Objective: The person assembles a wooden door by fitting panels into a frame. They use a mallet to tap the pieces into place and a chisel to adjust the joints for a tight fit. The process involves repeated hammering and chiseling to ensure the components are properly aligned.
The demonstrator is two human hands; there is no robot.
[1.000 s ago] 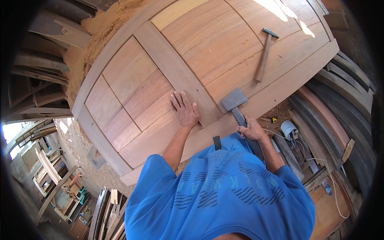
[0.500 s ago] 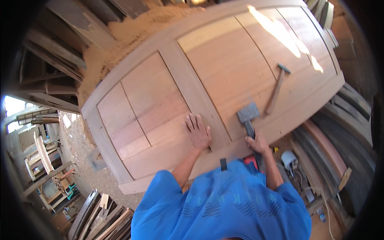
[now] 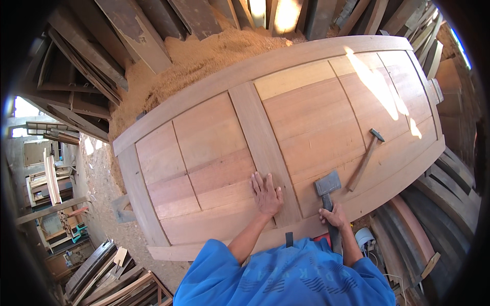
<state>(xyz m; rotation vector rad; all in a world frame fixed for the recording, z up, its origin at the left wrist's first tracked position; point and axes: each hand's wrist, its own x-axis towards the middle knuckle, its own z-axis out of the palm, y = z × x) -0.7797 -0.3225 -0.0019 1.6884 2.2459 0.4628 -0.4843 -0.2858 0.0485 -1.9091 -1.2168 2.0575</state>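
A large wooden panel door lies flat in front of me, with framed panels on both sides of a wide crosspiece. My left hand rests palm down near that crosspiece, fingers spread and holding nothing. Closer to the right, my right hand is closed around the dark handle of a mallet. Its blocky grey head lies over the door's right panel. Beyond it, a hammer with a wooden handle lies loose on the door, touched by neither hand.
Sawdust is heaped along the door's far side, below leaning boards. Curved timber pieces are stacked at the right, near a white rounded object. Offcuts lie piled at the lower left.
The whole view has shifted, so the door and hands appear lower and slightly right. Against the door, my left hand stays in place, and the mallet remains in my right hand.
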